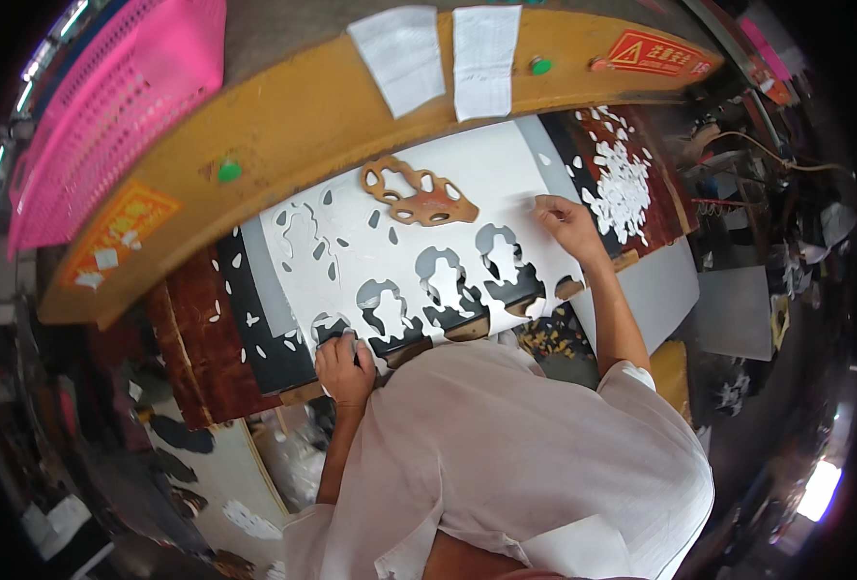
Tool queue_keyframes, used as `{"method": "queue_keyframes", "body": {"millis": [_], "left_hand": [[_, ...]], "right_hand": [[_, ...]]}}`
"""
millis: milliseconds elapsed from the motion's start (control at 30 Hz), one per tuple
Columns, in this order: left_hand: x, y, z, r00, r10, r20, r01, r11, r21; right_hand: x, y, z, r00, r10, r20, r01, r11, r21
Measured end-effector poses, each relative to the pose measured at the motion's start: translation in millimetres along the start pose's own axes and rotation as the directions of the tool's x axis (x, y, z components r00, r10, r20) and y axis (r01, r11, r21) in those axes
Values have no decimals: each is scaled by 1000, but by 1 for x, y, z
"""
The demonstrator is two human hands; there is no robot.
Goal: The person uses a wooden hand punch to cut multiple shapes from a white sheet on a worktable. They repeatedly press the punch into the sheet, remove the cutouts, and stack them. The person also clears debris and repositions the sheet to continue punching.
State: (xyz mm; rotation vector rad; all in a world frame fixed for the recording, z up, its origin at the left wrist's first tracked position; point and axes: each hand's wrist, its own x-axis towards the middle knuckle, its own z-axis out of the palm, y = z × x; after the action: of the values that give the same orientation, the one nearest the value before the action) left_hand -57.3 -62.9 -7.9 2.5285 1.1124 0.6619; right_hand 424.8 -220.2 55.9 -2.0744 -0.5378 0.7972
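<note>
Sheet point(419, 232) of white material lies flat on the tabletop point(206, 329), its long axis running from near left to far right, with a row of shaped holes cut along its near edge. Left hand point(343, 369) presses the near left corner, fingers curled on the edge; right hand point(566, 224) lies flat and open on the far right edge, arm stretched out. A brown cutting form point(419, 193) rests on the sheet between them, far of the holes, nearer the right hand. White offcuts point(622, 184) are piled at far right.
</note>
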Motion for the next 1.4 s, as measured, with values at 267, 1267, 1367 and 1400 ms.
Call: {"method": "queue_keyframes", "body": {"millis": [267,1267,1367,1400], "left_hand": [[-9,2,21,992,33,-124,-23,996,82],[-90,33,-11,988,-130,-90,131,991,10],[-119,68,-38,963,-245,-113,240,969,-62],[-120,80,-43,970,-153,-189,151,988,-26]], "right_hand": [[-11,-12,-19,717,-420,-557,447,889,-95],[-190,96,51,776,-607,172,607,643,-468],[-211,77,26,924,-360,127,380,895,-231],[-209,67,23,867,-483,123,497,826,-264]]}}
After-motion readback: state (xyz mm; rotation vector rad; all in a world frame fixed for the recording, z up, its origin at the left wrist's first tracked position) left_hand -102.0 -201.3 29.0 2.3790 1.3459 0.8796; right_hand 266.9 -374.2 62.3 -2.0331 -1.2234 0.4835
